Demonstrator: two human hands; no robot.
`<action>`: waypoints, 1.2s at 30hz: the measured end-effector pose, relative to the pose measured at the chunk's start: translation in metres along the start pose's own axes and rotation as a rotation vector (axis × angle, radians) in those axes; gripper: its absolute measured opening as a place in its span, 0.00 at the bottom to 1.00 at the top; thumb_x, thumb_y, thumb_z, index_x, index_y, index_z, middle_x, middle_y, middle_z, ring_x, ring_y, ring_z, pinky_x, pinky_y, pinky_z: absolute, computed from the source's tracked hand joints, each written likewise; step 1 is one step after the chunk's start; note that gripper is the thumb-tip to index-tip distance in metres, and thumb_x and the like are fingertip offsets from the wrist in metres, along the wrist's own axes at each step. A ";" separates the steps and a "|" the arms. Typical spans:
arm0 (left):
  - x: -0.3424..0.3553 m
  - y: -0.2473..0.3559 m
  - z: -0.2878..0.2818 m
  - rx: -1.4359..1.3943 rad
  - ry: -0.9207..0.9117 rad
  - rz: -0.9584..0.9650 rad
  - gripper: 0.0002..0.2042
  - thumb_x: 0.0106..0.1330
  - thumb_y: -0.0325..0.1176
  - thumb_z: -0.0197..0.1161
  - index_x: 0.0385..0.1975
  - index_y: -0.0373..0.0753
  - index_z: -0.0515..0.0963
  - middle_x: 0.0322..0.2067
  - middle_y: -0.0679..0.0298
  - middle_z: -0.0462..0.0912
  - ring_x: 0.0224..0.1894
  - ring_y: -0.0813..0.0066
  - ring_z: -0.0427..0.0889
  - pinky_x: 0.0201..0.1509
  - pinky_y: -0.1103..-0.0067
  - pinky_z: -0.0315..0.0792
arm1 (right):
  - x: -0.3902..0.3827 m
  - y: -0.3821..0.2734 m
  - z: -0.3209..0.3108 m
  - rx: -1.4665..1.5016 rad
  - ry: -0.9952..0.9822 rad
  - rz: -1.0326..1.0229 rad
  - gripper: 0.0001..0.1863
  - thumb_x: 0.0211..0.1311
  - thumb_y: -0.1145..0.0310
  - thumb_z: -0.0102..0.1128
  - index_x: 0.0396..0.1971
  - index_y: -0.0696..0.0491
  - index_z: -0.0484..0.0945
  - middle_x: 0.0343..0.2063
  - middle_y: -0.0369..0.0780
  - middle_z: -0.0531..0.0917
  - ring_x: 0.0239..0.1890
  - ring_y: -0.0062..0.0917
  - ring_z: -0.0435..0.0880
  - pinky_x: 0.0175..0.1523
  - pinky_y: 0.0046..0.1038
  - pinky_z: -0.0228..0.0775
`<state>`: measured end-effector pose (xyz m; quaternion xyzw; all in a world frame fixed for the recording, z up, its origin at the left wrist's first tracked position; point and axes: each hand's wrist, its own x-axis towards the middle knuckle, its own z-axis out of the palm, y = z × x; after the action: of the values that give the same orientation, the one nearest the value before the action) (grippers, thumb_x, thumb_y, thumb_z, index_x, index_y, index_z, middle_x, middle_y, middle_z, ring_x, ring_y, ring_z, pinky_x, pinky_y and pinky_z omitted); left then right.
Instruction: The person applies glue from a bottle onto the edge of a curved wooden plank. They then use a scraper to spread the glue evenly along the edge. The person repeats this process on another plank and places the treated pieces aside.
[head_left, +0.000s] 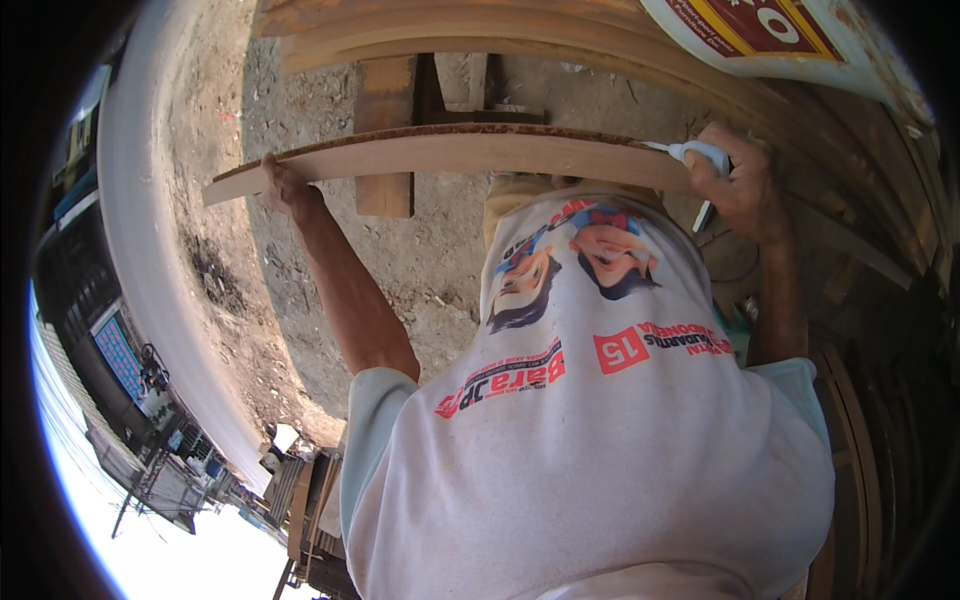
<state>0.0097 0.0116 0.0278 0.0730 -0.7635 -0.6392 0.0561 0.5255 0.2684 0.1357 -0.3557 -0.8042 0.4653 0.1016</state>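
Observation:
A long, narrow light-brown wooden strip (450, 157) lies crosswise in front of my body, with a dark, rough-looking line along its top edge. My left hand (285, 188) grips it near its left end, fingers closed round it. At the right part of the strip, my right hand (740, 185) is closed on a light-blue squeeze bottle (708, 157), whose pale pointed nozzle lies at the dark edge. Whether my right fingers also touch the strip I cannot tell. Behind the strip, a short brown board (385, 90) lies crossways under it.
Long curved-looking boards (480, 30) run along the top, beside a large white container with a red label (810, 60). Dirt ground (300, 300) spreads to the left toward a pale road (150, 250). Stacked wood (310, 500) stands at lower left; more timber (850, 450) at right.

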 end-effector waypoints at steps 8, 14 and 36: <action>0.001 -0.001 -0.001 -0.021 -0.006 -0.007 0.26 0.62 0.38 0.70 0.49 0.20 0.72 0.43 0.47 0.79 0.39 0.57 0.82 0.42 0.62 0.81 | -0.001 0.002 -0.008 -0.001 0.009 0.014 0.11 0.65 0.67 0.63 0.29 0.59 0.75 0.18 0.40 0.72 0.23 0.21 0.69 0.31 0.32 0.67; 0.011 -0.008 -0.003 -0.016 -0.052 0.005 0.25 0.62 0.37 0.70 0.50 0.21 0.72 0.43 0.49 0.80 0.39 0.57 0.82 0.42 0.62 0.81 | -0.001 0.006 -0.001 0.005 -0.019 -0.001 0.11 0.65 0.68 0.63 0.29 0.59 0.76 0.19 0.41 0.73 0.24 0.22 0.70 0.32 0.32 0.67; 0.035 -0.032 -0.017 -0.027 -0.083 0.014 0.29 0.63 0.38 0.70 0.59 0.29 0.67 0.46 0.52 0.79 0.43 0.60 0.82 0.45 0.65 0.81 | 0.064 -0.031 0.072 0.115 -0.091 -0.208 0.11 0.64 0.66 0.63 0.29 0.60 0.78 0.22 0.48 0.78 0.23 0.32 0.78 0.34 0.36 0.72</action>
<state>-0.0201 -0.0165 -0.0009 0.0405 -0.7569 -0.6516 0.0299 0.4287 0.2534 0.1109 -0.2427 -0.8126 0.5130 0.1330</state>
